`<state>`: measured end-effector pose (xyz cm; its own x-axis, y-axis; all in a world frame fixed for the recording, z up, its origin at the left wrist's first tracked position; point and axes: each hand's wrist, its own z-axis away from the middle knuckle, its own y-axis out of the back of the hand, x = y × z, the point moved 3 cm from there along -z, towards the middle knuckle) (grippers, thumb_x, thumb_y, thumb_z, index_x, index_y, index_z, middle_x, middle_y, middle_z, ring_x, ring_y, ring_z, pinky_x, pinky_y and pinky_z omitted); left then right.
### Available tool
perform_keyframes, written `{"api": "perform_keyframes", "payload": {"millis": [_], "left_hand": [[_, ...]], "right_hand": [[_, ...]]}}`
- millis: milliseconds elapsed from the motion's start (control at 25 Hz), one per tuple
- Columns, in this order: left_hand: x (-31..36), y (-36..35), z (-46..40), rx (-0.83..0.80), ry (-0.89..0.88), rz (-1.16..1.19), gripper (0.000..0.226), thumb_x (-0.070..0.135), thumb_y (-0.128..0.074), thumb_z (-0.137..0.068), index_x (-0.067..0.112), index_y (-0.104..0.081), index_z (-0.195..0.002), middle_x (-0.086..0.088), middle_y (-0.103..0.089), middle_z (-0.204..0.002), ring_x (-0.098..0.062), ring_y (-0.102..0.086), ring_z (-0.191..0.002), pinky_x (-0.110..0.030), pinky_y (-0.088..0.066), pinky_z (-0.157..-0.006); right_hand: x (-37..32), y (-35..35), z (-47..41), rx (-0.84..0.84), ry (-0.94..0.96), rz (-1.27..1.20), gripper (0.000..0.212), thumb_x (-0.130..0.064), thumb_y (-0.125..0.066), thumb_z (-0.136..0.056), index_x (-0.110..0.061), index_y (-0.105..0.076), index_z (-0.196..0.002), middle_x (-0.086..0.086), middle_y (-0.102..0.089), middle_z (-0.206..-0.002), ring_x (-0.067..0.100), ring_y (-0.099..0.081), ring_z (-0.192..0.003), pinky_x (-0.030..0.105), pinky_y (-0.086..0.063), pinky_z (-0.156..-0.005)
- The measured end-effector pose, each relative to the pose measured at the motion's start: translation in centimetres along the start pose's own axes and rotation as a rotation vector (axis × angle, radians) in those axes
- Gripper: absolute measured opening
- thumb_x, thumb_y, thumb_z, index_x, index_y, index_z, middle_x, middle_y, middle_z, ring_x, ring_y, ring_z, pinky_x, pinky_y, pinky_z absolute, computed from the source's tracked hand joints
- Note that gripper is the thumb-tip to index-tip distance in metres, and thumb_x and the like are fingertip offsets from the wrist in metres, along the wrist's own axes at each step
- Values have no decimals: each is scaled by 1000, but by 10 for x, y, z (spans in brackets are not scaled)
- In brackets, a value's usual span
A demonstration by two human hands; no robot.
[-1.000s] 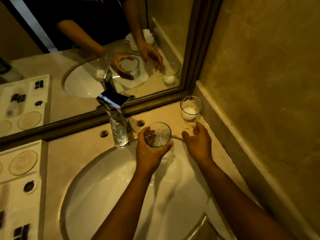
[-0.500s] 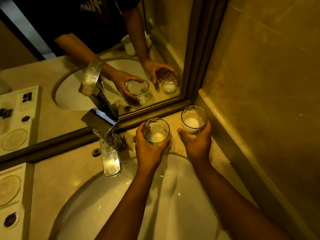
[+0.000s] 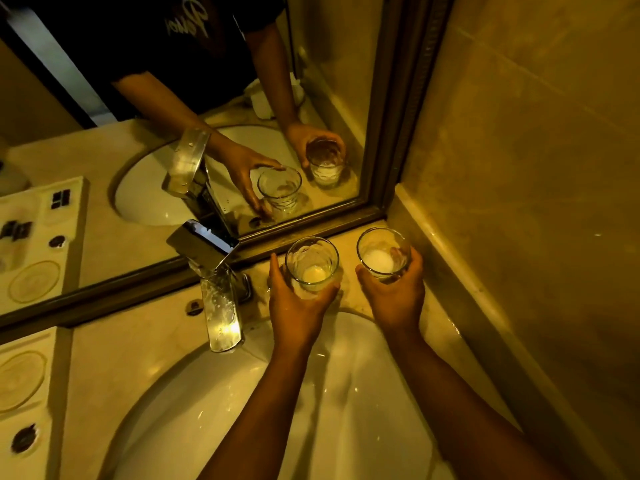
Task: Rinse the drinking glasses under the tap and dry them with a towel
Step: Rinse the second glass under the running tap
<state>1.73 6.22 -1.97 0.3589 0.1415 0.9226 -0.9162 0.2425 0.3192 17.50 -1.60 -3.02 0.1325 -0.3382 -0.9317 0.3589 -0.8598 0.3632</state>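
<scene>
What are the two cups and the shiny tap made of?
Left drinking glass and right drinking glass: clear glass, it seems; you can see through the walls to the fingers and the pale bottoms. The left one looks ribbed or patterned. Tap: probably polished, chrome-like metal, since it reflects light like a mirror and shows water spots.

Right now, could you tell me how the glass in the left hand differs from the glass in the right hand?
The left-hand glass stands nearer the tap; the right-hand glass stands nearer the corner wall. The left-hand glass looks patterned with a yellowish bottom; the right-hand glass looks plainer with a whiter bottom. Both are clear, upright tumblers gripped from the side.
</scene>
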Motion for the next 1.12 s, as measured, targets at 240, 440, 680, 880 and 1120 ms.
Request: {"api": "perform_keyframes", "payload": {"millis": [240,440,680,880,1120], "left_hand": [[-24,26,80,231,184,177,12,22,-59,-98,25,-70,-98,2,-72,-97,-25,-68,-100,-41,-54,-87],[-57,40,78,-116,688,701,29,31,-55,-96,9,-72,-104,-13,-76,-94,-28,-72,-90,-45,-57,-87],[-84,71,70,-254,822,1061,41,41,-53,-94,6,-68,-109,-15,-73,-103,-30,-66,-101,-40,-51,-94],[-110,95,46,-130,788,993,23,31,-50,-93,12,-64,-92,-7,-67,-84,-20,-64,-81,-31,-54,-72],[-116,105,13,11,676,681,41,38,-69,-71,11,-74,-101,-16,-75,-104,-34,-71,-96,-45,-58,-82]], "right_hand": [[-5,25,71,-189,60,-28,92,-41,-90,-59,-24,-44,-137,0,-57,-134,19,-56,-121,40,-50,-101],[-4,13,137,-371,102,24,91,-53,-86,-56,-24,-48,-133,-6,-58,-128,10,-56,-117,34,-51,-99],[-1,-24,188,-658,97,158,95,-49,-87,-58,-28,-43,-140,-4,-53,-131,14,-52,-120,28,-50,-97],[-18,-53,195,-697,701,370,52,-34,-73,-78,-22,-58,-127,0,-57,-130,18,-49,-123,31,-47,-97],[7,-88,166,-1165,854,628,39,-24,-57,-89,-30,-59,-128,-1,-61,-128,20,-58,-113,33,-51,-90]]}}
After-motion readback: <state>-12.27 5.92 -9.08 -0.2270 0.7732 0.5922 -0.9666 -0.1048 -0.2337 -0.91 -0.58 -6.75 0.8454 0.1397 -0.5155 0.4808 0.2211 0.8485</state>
